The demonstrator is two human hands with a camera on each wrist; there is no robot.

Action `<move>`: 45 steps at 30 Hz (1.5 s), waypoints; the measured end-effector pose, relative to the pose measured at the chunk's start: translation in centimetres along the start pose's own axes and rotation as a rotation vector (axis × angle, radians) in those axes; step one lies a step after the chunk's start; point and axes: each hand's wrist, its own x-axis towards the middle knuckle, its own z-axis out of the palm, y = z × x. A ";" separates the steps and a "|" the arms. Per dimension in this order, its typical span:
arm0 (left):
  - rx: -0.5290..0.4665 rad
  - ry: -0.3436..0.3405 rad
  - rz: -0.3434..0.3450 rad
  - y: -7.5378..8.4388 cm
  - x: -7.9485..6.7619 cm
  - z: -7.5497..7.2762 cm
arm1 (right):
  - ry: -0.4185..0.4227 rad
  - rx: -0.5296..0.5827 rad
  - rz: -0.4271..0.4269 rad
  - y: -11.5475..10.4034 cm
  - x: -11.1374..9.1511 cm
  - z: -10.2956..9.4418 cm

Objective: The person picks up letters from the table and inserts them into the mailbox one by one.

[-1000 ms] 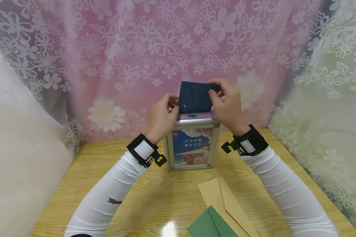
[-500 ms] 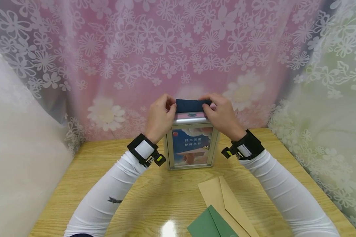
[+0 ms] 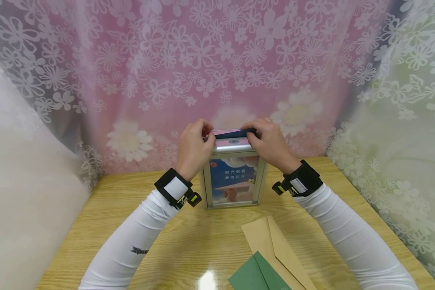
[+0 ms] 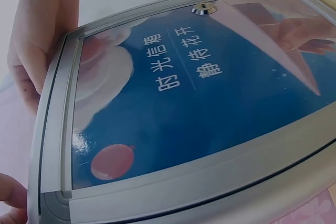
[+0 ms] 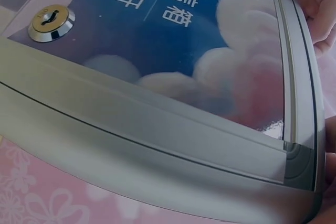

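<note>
A dark blue envelope (image 3: 235, 133) stands mostly inside the top slot of a silver-framed letter box (image 3: 235, 177), with only a slanted strip showing, taller at the right. At its right end, my right hand (image 3: 270, 143) pinches it between thumb and fingers. My left hand (image 3: 195, 151) has thumb and curled fingers at the envelope's left end, close over the slot. The left wrist view shows the box's blue picture door (image 4: 210, 98), with a few left fingertips (image 4: 11, 198) at the lower corner. A keyed lock (image 5: 51, 23) appears in the right wrist view.
A tan envelope (image 3: 268, 237) lies on the wooden table (image 3: 166, 249) in front of the box. A green envelope (image 3: 251, 274) overlaps its lower part. Behind the box hangs a pink floral curtain (image 3: 188, 72), with pale sheets on both sides.
The dark blue envelope has gone down into the slot, from mostly showing to a thin strip. My right hand has come down and slightly left with it; my left hand has lowered a little.
</note>
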 end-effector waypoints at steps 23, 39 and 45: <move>0.143 -0.352 0.419 0.9 -11.9 2.6 | 0.086 -0.060 -0.016 0.7 -4.9 -3.4; 0.188 -1.137 0.651 1.7 -20.0 7.6 | -0.021 -0.149 0.079 3.4 -11.1 -5.4; 0.212 -1.151 0.696 1.8 -20.8 8.2 | -0.189 -0.182 0.159 4.6 -13.4 -5.6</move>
